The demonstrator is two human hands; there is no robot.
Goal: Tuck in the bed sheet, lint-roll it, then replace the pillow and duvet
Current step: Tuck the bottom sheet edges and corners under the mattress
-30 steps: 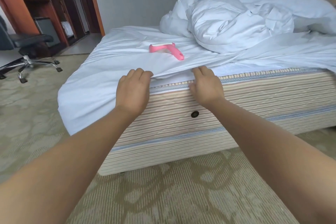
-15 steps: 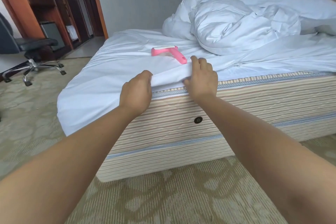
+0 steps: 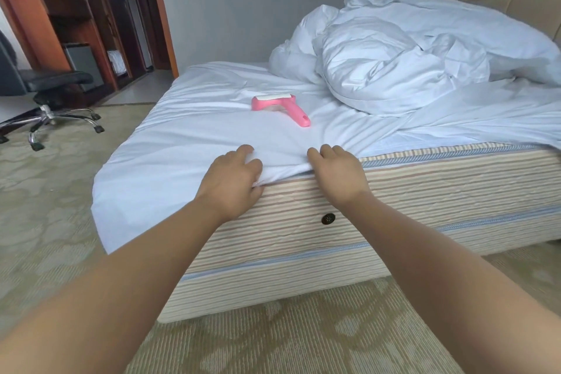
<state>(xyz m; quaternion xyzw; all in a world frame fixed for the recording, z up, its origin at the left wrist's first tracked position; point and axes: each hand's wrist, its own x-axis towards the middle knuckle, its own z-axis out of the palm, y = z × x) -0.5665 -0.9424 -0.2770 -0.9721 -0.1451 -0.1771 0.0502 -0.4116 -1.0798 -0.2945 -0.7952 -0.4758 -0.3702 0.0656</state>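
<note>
Pink plastic lint roller (image 3: 280,106) lies mid-bed on white bed sheet (image 3: 188,130). Crumpled white duvet (image 3: 394,67) heaped behind it twd head end. Both hands at near mattress edge, L (image 3: 232,181) beside R (image 3: 338,171).

No text, label, brand name, number or sign can be read anywhere in this view.
</note>
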